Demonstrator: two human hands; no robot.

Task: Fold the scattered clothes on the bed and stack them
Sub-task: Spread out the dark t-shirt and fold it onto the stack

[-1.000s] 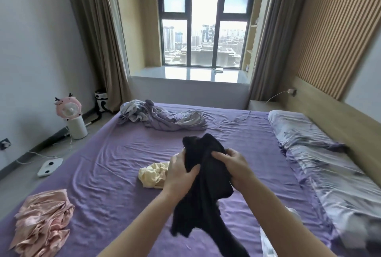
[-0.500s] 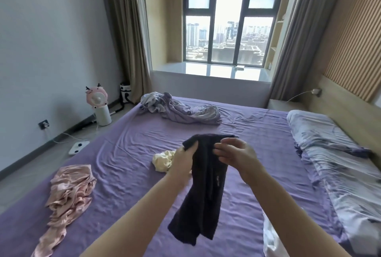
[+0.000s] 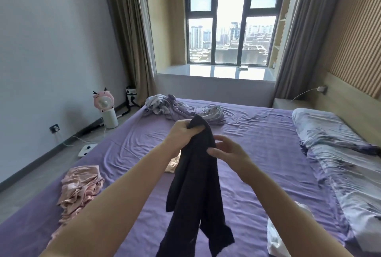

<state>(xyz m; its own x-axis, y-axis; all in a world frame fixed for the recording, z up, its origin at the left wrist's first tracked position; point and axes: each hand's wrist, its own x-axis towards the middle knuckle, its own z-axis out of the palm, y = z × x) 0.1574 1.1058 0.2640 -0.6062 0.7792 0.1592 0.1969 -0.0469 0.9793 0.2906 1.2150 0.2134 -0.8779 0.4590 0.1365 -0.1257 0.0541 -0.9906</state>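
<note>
Two hands, the left hand and the right hand, hold one black garment. One pink garment, one purple heap, one pale yellow piece and maybe one white piece lie on one bed. Two pillows.

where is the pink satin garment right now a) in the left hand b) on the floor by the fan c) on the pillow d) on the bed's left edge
d: the pink garment lies crumpled on the bed near its left edge, apart from both hands.

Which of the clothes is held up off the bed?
The black garment: left hand grips its top, right hand pinches its edge. The pink one lies on the sheet.
</note>
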